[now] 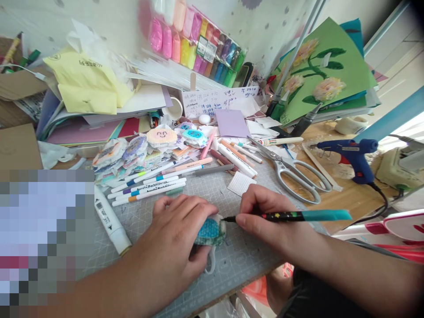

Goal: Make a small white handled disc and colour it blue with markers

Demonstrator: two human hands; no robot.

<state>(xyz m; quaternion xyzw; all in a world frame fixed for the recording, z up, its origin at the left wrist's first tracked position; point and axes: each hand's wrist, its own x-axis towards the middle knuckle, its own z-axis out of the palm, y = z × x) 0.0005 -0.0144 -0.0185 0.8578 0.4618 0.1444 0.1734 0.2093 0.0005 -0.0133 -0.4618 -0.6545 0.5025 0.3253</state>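
My left hand (182, 238) grips a small padded piece (209, 231) with a blue centre and a dark green and white rim, near the front edge of the grey cutting mat (241, 256). A thin white loop hangs below the piece. In my right hand (265, 216) is a black marker (285, 216) with a teal end, pinched between thumb and fingers. Its dark tip points left and meets the piece's upper right rim. The fingers of my left hand cover the left part of the piece.
White acrylic markers (149, 190) and similar decorated pieces (162, 137) lie behind my hands. Large scissors (294, 176) and a blue glue gun (354, 154) are on the right. A thick white marker (111, 221) lies left. Packaged coloured clay (198, 44) is at the back.
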